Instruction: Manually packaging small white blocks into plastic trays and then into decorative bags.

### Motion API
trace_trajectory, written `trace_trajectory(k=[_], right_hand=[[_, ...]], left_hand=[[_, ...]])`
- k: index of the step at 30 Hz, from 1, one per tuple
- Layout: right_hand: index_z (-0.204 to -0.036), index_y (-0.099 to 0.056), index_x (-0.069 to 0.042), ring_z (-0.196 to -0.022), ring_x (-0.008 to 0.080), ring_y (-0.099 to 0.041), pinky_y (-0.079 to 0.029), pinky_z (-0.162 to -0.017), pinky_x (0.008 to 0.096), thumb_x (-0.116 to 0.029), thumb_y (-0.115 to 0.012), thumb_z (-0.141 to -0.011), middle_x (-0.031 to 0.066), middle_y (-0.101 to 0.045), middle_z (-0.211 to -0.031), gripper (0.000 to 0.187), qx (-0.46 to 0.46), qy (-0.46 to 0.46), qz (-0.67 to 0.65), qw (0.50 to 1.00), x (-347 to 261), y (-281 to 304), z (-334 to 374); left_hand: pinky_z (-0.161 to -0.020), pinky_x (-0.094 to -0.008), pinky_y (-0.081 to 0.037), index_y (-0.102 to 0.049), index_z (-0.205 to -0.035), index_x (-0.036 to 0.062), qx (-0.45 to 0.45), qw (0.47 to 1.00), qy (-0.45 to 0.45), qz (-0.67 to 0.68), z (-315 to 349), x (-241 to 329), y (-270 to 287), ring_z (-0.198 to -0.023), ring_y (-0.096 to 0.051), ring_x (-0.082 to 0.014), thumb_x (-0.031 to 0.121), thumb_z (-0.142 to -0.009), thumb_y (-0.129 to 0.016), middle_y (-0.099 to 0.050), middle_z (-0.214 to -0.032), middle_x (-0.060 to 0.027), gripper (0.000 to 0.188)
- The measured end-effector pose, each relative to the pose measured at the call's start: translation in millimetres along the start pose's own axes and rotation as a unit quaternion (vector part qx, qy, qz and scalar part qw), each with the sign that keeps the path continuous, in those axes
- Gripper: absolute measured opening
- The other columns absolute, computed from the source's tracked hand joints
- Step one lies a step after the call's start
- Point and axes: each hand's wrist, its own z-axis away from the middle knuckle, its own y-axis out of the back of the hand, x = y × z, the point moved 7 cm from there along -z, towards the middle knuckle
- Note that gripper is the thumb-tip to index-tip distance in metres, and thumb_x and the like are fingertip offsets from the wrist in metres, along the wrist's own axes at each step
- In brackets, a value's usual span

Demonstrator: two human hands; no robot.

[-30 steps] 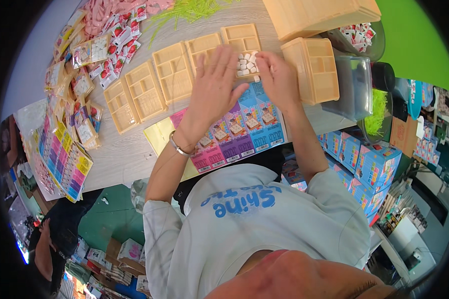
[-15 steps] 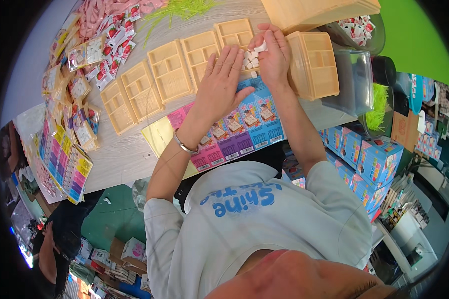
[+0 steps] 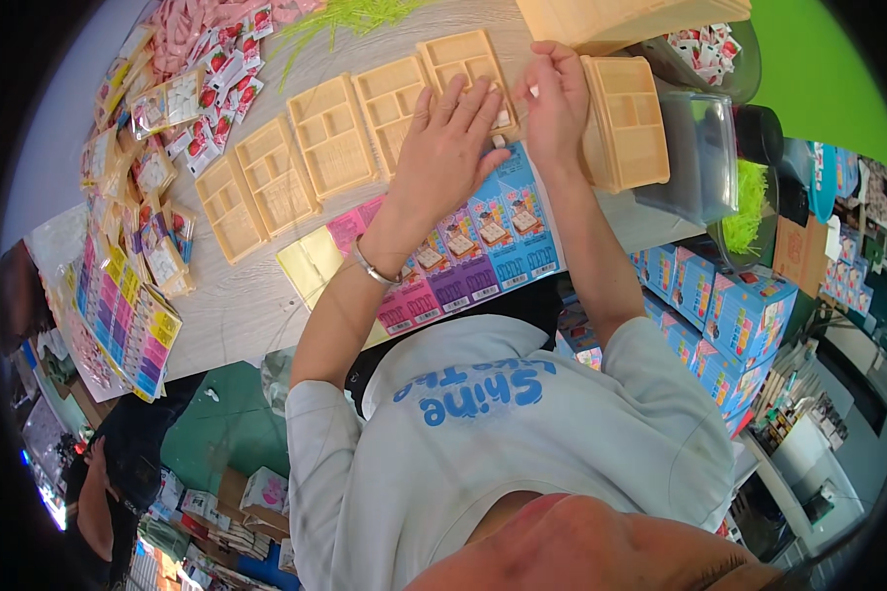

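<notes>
- As the head view looks down, the left hand (image 3: 451, 140) lies palm down, fingers slightly spread, over the near part of the right-end tray (image 3: 470, 49).
- White pieces (image 3: 503, 118) show in that tray, at its near right, partly hidden by the fingers.
- One loose piece (image 3: 499, 141) sits at the tray's near edge, just beside the left thumb; contact uncertain.
- Right hand (image 3: 559, 113) is just right of the tray, fingers curled, apparently pinching a small white piece (image 3: 534, 90) between thumb and fingertips.
- Four other trays (image 3: 332, 138) run leftward in a slanting row, compartments bare where visible.
- Tray stack (image 3: 640, 123) stands right of the right hand; a colourful printed sheet (image 3: 463, 251) lies near, partly under the left forearm.
- Step in hand, by my reading: settling white pieces into one compartment.
- Next move would call for the left fingers clearing the compartment, then a careful placement of the pinched piece.
</notes>
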Motion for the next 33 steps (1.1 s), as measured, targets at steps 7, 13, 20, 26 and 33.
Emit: trace_trajectory(k=[7,13,20,26,33], right_hand=[[-0.127,-0.054,-0.001,-0.097,0.0454,-0.067,-0.055,-0.081,0.0514,-0.016,-0.055,-0.100,0.0251,-0.064,-0.111,0.031,-0.027,0.072,0.713,0.697,-29,-14,44],[-0.129,-0.050,-0.002,-0.096,0.0487,-0.067,-0.056,-0.080,0.0554,-0.016,-0.056,-0.099,0.0267,-0.063,-0.116,0.033,0.005,0.006,0.748,0.664,-16,-10,28],[-0.113,-0.057,-0.003,-0.094,0.0453,-0.068,-0.055,-0.078,0.0536,-0.019,-0.058,-0.100,0.0213,-0.065,-0.106,0.020,-0.002,0.022,0.753,0.657,-3,-2,20],[-0.106,-0.065,-0.003,-0.086,0.0379,-0.067,-0.053,-0.074,0.0472,-0.015,-0.064,-0.098,0.0173,-0.067,-0.093,0.014,-0.049,0.132,0.647,0.749,-33,-9,47],[-0.108,-0.066,-0.006,-0.081,0.0343,-0.066,-0.053,-0.072,0.0453,-0.014,-0.067,-0.096,0.0149,-0.066,-0.090,0.015,-0.066,0.105,0.638,0.760,-19,-1,59]], left_hand=[[-0.123,-0.0535,-0.026,-0.045,-0.154,0.0122,-0.005,1.000,0.010,0.023,4,-3,-2,-0.150,-0.036,-0.0304,0.040,-0.097,-0.064,-0.044,-0.159,-0.0075,0.066],[-0.124,-0.0530,-0.026,-0.051,-0.149,0.0112,-0.019,1.000,-0.016,-0.007,9,1,-2,-0.148,-0.039,-0.0278,0.041,-0.096,-0.064,-0.050,-0.155,-0.0062,0.062],[-0.123,-0.0540,-0.027,-0.053,-0.147,0.0099,-0.021,0.999,-0.023,-0.005,18,-1,4,-0.147,-0.041,-0.0285,0.040,-0.096,-0.064,-0.052,-0.152,-0.0077,0.060],[-0.114,-0.0511,-0.036,-0.070,-0.122,0.0123,0.106,0.994,0.023,0.016,19,-8,32,-0.125,-0.057,-0.0257,0.029,-0.091,-0.070,-0.067,-0.125,-0.0050,0.035],[-0.101,-0.0461,-0.043,-0.077,-0.101,0.0150,0.093,0.996,0.014,0.011,3,-4,20,-0.101,-0.063,-0.0221,0.020,-0.082,-0.079,-0.070,-0.098,-0.0001,0.019]])
